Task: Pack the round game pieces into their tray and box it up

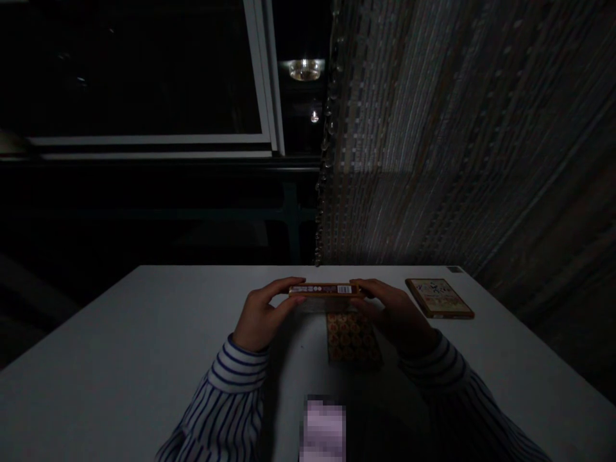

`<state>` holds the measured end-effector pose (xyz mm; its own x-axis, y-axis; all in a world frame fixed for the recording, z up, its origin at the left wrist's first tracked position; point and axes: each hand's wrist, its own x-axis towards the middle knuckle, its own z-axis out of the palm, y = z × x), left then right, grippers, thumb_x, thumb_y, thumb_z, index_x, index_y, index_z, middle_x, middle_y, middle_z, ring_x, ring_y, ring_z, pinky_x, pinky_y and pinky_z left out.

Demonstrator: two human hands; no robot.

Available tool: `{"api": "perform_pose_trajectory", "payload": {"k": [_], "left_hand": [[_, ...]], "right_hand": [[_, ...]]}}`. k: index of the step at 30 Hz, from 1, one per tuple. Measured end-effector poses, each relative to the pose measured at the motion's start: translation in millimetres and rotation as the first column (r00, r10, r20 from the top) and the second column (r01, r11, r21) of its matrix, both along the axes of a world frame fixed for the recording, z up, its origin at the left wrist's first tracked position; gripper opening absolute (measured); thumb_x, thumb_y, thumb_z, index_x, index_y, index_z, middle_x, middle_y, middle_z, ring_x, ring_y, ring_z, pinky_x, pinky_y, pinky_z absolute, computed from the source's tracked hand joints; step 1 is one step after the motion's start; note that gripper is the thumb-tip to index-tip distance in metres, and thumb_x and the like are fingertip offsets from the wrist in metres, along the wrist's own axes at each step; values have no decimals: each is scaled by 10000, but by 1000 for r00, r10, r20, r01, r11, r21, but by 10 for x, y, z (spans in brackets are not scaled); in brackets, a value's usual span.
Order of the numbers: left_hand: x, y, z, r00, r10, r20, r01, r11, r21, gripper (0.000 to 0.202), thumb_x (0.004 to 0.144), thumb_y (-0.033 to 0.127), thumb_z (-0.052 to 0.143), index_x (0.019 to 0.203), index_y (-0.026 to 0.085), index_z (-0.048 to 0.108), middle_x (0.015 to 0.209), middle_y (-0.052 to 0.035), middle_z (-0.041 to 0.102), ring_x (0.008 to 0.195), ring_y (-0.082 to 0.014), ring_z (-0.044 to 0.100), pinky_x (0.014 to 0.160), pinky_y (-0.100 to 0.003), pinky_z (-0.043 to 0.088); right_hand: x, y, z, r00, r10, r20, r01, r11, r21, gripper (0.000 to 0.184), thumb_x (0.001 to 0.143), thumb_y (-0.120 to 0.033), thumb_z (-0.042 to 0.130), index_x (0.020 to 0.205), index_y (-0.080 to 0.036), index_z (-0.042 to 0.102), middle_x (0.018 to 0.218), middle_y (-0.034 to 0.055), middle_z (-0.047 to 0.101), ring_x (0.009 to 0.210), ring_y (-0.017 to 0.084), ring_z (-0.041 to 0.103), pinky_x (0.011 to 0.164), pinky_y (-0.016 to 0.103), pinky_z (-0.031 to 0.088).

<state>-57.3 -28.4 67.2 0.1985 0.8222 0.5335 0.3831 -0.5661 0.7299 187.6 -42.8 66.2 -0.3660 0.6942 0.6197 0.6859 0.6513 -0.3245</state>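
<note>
The left hand (262,316) and right hand (395,314) each maintain a closed grip on opposite ends of a narrow orange-and-brown box (325,290), held edge-on over a patterned orange carton (353,340) on the white desk (144,333), with a flat illustrated box (439,298) lying farther right, beyond the right hand.

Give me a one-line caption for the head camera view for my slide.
Left hand and right hand hold an orange-edged flat carton above a white table.
</note>
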Motion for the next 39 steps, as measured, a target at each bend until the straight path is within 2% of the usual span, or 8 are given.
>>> {"api": "perform_pose_trajectory", "payload": {"k": [4,10,15,20,24,29,34,39], "left_hand": [[-1,15,-26,1000,13,3,-13,1000,-24,269,747,310,593,982,183,626,984,-43,663,893,-168,612,823,-291,483],[7,57,-76,999,30,-42,-34,996,-84,299,744,343,591,992,180,630,970,-38,669,890,-160,612,822,-280,485],[13,71,-91,995,40,-91,-50,993,-107,347,758,372,566,1040,174,607,1014,-59,651,899,-168,604,820,-312,487],[24,74,-84,993,34,-110,-39,998,-45,334,771,369,547,1044,184,596,1055,-77,625,940,-182,582,820,-342,484],[25,74,-98,989,31,-143,-29,999,14,323,775,361,542,1042,188,593,1073,-73,612,998,-190,555,891,-379,442],[79,49,-119,954,-11,-300,39,995,89,348,742,337,591,1066,210,585,1109,-70,596,1046,-204,521,918,-396,410],[139,38,-128,906,-42,-421,106,986,131,342,752,284,587,1087,217,572,1039,-66,635,963,-204,566,871,-388,422],[128,34,-122,901,-54,-431,102,991,87,297,800,277,523,1082,205,579,1020,-61,645,917,-186,587,841,-356,443]], "right_hand": [[-25,22,-33,998,-44,-51,44,999,10,422,824,-349,499,1203,-167,464,917,63,652,767,149,616,716,273,505],[-6,42,-74,998,23,-57,-25,999,-39,329,849,-315,469,1147,-186,522,994,58,644,868,155,607,772,275,490],[-11,63,-92,999,6,-54,-10,997,-78,305,847,-303,473,1115,-177,548,1007,59,649,897,159,609,783,271,492],[-18,69,-95,999,-6,-42,3,998,-70,313,843,-302,478,1112,-161,550,1012,63,648,887,152,612,778,271,497],[-11,69,-106,1000,-16,-4,16,997,-74,314,849,-288,466,1126,-158,540,991,66,650,875,151,610,778,277,496],[-29,68,-151,998,35,61,-33,999,-34,319,867,-286,422,1154,-178,511,1028,75,636,912,169,598,798,315,492],[-59,49,-148,992,75,99,-73,997,-26,313,856,-283,448,1140,-168,513,1033,81,630,918,173,590,803,319,483],[-80,15,-107,995,58,82,-57,998,-21,323,861,-299,434,1134,-151,520,977,87,647,871,175,601,752,312,495]]}}
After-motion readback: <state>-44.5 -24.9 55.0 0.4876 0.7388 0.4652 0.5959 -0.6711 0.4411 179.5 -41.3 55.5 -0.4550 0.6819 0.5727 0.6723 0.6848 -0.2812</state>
